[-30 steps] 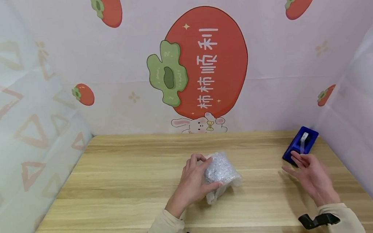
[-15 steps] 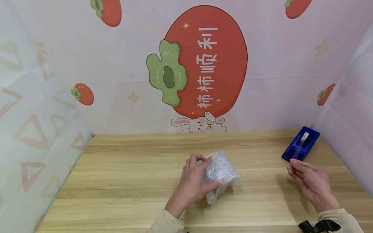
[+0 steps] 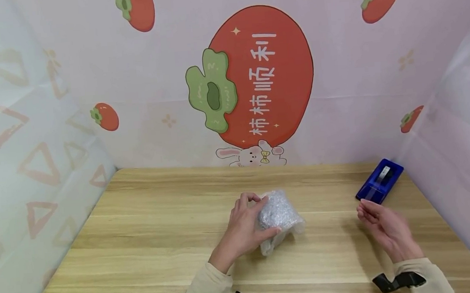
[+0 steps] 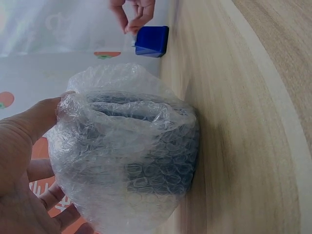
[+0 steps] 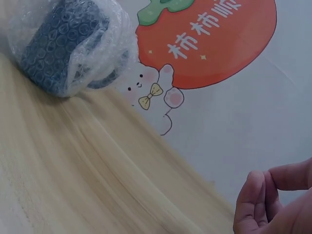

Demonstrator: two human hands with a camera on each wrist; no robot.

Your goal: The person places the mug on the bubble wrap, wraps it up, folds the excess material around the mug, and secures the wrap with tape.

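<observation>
My left hand (image 3: pixel 243 226) grips a bundle of clear bubble wrap (image 3: pixel 279 214) on the table, thumb on the near side and fingers over its left and far sides. Through the wrap in the right wrist view shows a dark blue mug (image 5: pixel 63 39) with a loop like a handle. At the right, a blue tape dispenser (image 3: pixel 379 182) lies near the back corner. My right hand (image 3: pixel 388 231) is at its near end, thumb and fingertips pinched together at the end of the clear tape; the tape between them barely shows. The left wrist view also has the dispenser (image 4: pixel 151 41) beyond the bundle.
The wooden table (image 3: pixel 151 245) meets a back wall cloth (image 3: pixel 151 139) printed with persimmons and a rabbit. Cloth walls stand at the left (image 3: pixel 23 135) and right (image 3: pixel 459 147), the right one close to the dispenser. Black camera straps sit on both wrists.
My right hand has drawn back from over the dispenser toward its near end, and its spread fingers have closed into a pinch. The left hand and the wrapped bundle have stayed put.
</observation>
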